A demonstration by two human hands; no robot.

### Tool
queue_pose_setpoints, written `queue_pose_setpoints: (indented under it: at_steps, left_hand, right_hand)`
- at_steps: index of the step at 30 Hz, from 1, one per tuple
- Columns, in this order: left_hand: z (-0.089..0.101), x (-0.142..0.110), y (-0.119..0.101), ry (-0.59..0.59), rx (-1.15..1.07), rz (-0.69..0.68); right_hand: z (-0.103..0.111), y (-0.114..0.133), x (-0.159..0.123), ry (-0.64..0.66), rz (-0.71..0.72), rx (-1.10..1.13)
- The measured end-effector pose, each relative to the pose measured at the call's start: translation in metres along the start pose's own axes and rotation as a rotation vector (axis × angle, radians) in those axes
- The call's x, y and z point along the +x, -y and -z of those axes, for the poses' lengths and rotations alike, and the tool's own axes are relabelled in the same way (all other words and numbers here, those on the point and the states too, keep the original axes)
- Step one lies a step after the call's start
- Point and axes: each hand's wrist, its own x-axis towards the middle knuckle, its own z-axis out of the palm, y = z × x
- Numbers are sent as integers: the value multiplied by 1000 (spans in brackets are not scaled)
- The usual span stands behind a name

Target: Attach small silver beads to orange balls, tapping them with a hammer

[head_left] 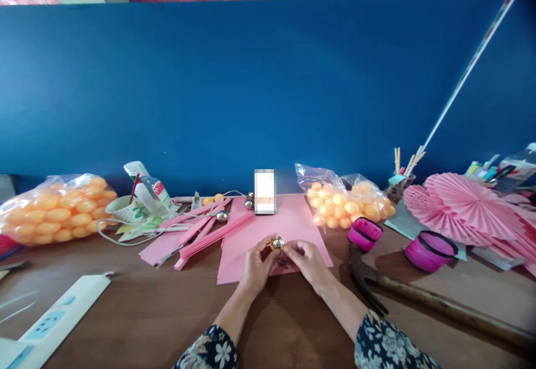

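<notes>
Over a pink paper sheet [238, 257], my left hand [258, 266] grips a small shiny silver ball [277, 243] with a gold-orange edge between thumb and fingers. My right hand [309, 263] is closed in a pinch at the ball's lower right side; what its fingertips hold is too small to make out. Just beneath the ball, between the hands, a small dark reddish thing [283, 261] shows, its kind unclear. Similar silver balls [221, 216] lie farther back on the left, beside folded pink paper strips [218, 236].
A phone [265, 191] stands behind the sheet. Bags of orange balls [54, 212] lie at left and right. On the right are a hammer [435, 299], magenta bands [431, 250] and pink paper fans [473, 207]. A power strip [62, 313] lies front left, a paper cup [120, 208] behind it.
</notes>
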Motion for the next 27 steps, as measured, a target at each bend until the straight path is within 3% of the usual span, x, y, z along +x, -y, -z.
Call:
queue_pose_setpoints:
  at_steps: [10,27]
  left_hand:
    - [0,1,3,-7,7,-45]
    - [1,1,1,-15,24,-52]
  right_hand:
    - [-2,-6,2,-19,-23,33]
    - [-7,5,1,-106,-56,59]
